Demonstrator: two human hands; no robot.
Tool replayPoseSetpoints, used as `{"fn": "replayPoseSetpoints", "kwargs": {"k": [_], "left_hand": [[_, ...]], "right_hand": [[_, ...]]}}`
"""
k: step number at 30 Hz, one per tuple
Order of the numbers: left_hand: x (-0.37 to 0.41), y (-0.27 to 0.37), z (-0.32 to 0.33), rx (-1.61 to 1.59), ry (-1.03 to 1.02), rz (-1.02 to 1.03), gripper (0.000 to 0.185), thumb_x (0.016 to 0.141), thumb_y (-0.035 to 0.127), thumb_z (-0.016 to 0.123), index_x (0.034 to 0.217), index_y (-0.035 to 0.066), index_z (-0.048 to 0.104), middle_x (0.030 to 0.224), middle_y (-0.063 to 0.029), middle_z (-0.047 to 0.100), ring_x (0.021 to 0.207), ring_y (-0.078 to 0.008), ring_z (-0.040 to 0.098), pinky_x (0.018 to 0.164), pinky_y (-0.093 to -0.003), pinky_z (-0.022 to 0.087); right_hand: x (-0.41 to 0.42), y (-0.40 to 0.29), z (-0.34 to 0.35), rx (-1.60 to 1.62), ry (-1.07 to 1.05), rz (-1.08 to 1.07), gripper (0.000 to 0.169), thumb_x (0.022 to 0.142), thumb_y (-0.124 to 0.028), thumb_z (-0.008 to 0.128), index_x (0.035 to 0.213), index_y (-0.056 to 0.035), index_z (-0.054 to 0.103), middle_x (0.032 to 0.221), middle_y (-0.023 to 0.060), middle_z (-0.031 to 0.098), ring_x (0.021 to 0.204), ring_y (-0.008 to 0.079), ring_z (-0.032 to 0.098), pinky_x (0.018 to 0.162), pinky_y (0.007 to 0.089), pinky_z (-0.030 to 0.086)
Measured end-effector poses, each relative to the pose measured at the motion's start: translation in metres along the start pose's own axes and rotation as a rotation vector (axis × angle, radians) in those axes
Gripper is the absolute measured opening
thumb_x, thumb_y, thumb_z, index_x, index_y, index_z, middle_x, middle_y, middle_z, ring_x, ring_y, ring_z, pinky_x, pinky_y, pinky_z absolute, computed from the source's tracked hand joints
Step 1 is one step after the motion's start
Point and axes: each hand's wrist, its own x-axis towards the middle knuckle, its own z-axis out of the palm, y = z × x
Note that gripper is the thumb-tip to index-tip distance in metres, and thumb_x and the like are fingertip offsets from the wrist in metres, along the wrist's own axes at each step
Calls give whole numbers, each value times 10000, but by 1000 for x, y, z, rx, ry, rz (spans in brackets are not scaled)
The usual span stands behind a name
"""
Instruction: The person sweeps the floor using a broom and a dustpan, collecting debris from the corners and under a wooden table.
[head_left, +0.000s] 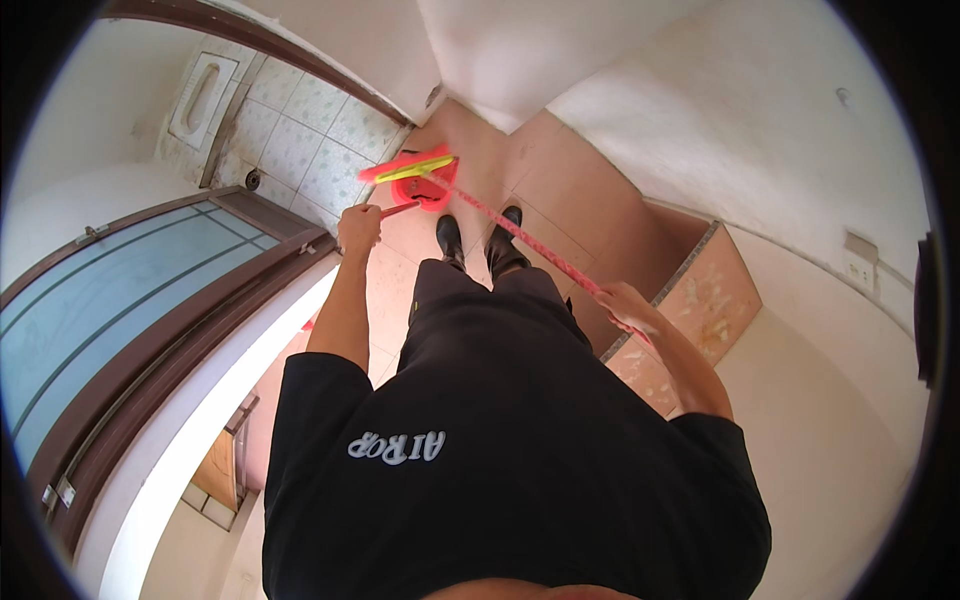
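Note:
My left hand (360, 227) is closed around the handle (400, 210) of a red dustpan (424, 193), which is low in front of my feet. Some dark debris lies inside the pan. My right hand (628, 307) grips the long pink patterned stick of a broom (525, 238). The stick slants forward and left to the broom's head (416, 169), which has a yellow top and blurred red bristles. In this view the head overlaps the far part of the dustpan; I cannot tell whether they touch.
Black boots (504, 240) stand on the pinkish tiled floor (551, 172). To the left, a doorway opens onto a floor with a squat toilet (201, 101) and a drain (253, 179), beside a glazed door (142, 277). A tiled ledge (709, 292) and a wall socket (860, 262) are on the right.

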Motion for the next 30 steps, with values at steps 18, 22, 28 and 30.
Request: {"fn": "replayPoseSetpoints", "kwargs": {"k": [18, 22, 28, 30], "left_hand": [[-33, -21, -4, -40, -4, 75, 290, 819, 245, 571, 932, 67, 769, 575, -66, 639, 486, -173, 638, 514, -317, 530], [-28, -40, 2, -26, 37, 127, 287, 821, 254, 575, 917, 68, 771, 582, -70, 647, 490, -184, 646, 555, -324, 542], [-24, -59, 4, 182, 1, 295, 292, 825, 314, 614, 941, 102, 778, 754, -160, 712, 692, -308, 704, 716, -389, 559], [-23, -59, 13, 235, -16, 350, 293, 823, 322, 620, 948, 108, 776, 811, -178, 718, 777, -346, 706, 757, -414, 554]], "right_hand": [[9, 59, 48, -7, 138, -245, 336, 980, -334, 524, 963, -30, 666, 565, 65, 533, 435, 139, 504, 378, 326, 355], [29, 24, 66, -50, 145, -164, 338, 981, -337, 519, 980, -33, 667, 573, 75, 542, 425, 146, 495, 369, 325, 335], [-59, 71, 40, 199, 6, 4, 308, 969, -308, 533, 929, -20, 633, 619, 87, 556, 501, 167, 533, 419, 349, 390], [-65, 109, 63, 15, 222, -188, 315, 962, -303, 536, 964, -8, 646, 650, 111, 583, 563, 183, 572, 494, 364, 433]]}}
